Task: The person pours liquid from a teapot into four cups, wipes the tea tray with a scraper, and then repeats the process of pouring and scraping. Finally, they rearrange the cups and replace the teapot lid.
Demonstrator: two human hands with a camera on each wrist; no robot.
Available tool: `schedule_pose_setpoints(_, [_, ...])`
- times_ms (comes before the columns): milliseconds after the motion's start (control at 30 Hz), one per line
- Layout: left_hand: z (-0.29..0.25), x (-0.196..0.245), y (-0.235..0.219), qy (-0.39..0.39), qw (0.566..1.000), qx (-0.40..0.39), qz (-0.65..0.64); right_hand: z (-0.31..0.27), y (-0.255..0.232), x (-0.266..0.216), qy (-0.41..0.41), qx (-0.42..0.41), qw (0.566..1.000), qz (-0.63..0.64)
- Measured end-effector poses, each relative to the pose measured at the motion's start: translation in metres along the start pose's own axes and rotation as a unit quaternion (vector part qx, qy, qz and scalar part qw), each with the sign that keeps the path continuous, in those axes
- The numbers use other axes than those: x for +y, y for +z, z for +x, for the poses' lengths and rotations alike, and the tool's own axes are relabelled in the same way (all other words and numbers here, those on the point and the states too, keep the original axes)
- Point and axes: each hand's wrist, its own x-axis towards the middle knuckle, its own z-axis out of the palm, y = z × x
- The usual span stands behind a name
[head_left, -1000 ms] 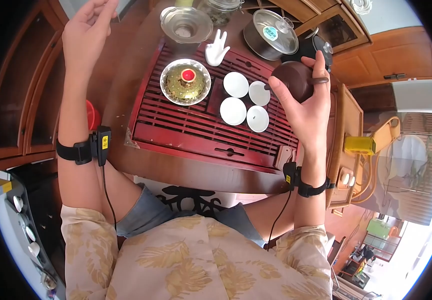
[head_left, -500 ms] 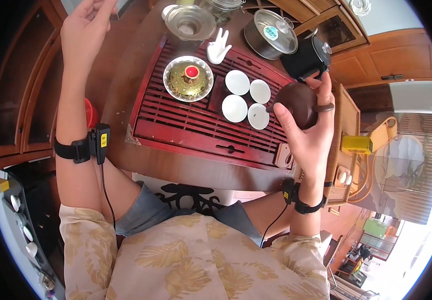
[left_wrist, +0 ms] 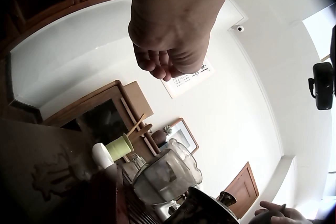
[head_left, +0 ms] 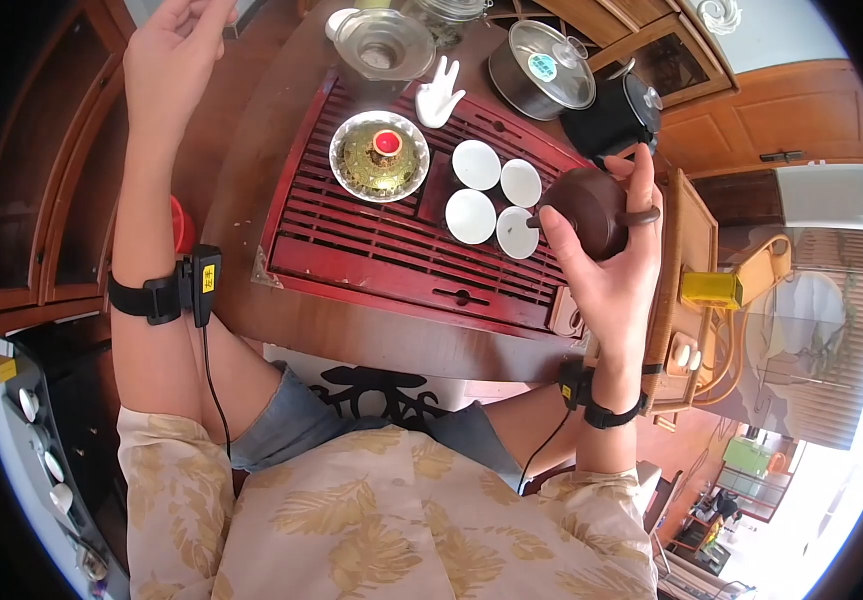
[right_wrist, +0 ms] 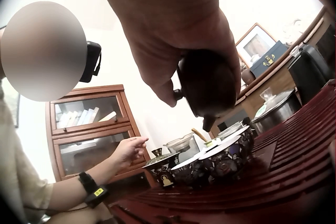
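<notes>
Since half a second ago the right hand [head_left: 607,260] has lifted the brown teapot [head_left: 592,210] slightly, fingers clamped around it, spout at 9 o'clock over the nearest white cup [head_left: 517,233]. The left hand [head_left: 167,75], fingers loosely apart, hovers far away.
</notes>
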Motion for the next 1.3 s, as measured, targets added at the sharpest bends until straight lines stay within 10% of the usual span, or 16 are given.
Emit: schedule_pose_setpoints(1300, [-0.007,0.023,0.012,0.048,0.999,0.023,-0.007,0.052,0.039,-0.013,-0.028,0.019,0.999,-0.012])
